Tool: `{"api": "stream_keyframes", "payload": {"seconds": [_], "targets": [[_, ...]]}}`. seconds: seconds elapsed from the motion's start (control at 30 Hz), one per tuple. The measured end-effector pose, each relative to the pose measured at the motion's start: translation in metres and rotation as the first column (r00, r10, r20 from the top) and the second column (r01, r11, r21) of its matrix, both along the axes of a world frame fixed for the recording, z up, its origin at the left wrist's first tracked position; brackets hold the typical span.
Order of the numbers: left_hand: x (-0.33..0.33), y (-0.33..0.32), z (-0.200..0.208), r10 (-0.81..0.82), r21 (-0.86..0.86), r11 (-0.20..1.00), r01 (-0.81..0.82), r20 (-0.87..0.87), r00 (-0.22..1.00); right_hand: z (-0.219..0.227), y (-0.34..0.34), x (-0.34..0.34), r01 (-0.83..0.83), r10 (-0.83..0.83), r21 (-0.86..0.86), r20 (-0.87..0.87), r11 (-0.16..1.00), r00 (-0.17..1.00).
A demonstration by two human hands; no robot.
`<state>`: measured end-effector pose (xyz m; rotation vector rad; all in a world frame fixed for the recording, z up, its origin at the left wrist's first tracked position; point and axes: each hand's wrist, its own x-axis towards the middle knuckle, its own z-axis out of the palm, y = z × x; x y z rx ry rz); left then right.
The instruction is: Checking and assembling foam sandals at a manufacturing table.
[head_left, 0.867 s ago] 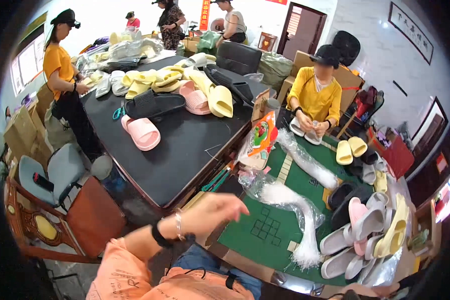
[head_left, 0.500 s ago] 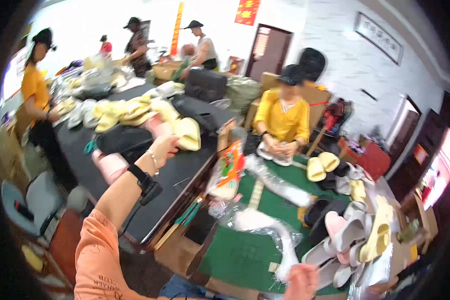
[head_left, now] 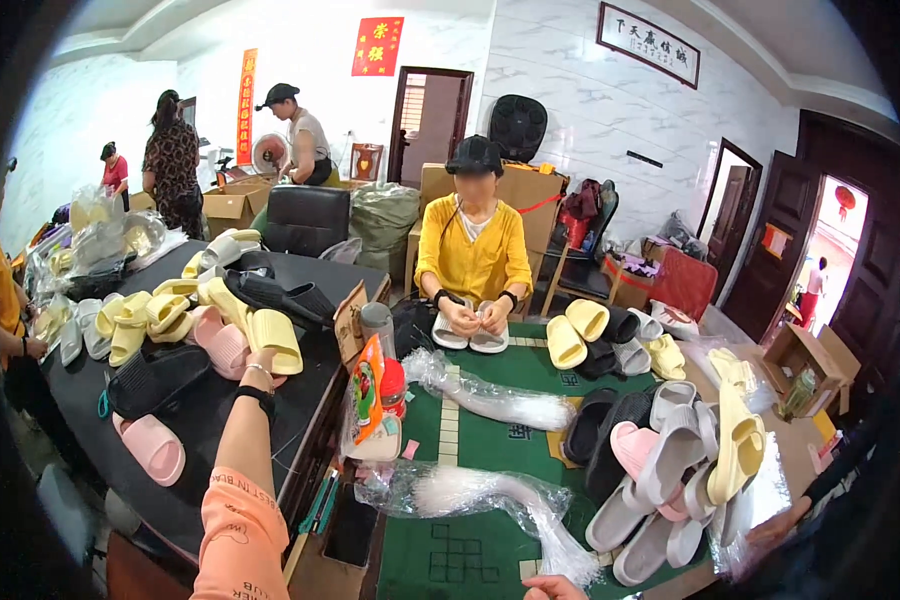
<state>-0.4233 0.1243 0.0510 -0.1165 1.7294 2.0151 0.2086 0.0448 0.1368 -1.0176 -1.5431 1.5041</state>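
My left hand (head_left: 259,364) reaches far over the black table and meets a pale yellow slipper (head_left: 276,338) at its lower left edge. A ribbed pink slipper (head_left: 222,343) lies just left of that hand; the fingertips are hidden among the slippers, so their grip does not show. Only the upper part of my right hand (head_left: 555,588) shows at the lower edge, near the frayed end of a clear bundle of thin white strands (head_left: 515,500) on the green table (head_left: 450,555). What it holds, if anything, is out of sight.
More slippers in yellow, black and grey cover the black table (head_left: 300,265). Grey and pink slippers (head_left: 667,470) are heaped at the right of the green one. Across it sits a person in yellow (head_left: 473,250) handling light slippers. Another person's hand (head_left: 778,525) appears at right.
The view has swung right and steadied. My left hand remains by the yellow slipper, its fingers now less visible. My right hand has sunk lower and is mostly cut off.
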Motion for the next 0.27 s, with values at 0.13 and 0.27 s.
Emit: {"api": "stream_keyframes", "payload": {"seconds": [0.13,0.27], "targets": [[0.007,0.054,-0.036,0.005,0.099,0.995,-0.007,0.024,1.0,0.003,-0.002,-0.007,0.052,-0.051,-0.038,0.037,0.998,0.998],[-0.157,-0.029,-0.105,0.159,0.284,0.95,-0.128,-0.091,0.983,0.006,-0.001,-0.006,-0.103,0.103,0.007,0.011,0.995,0.995]]}}
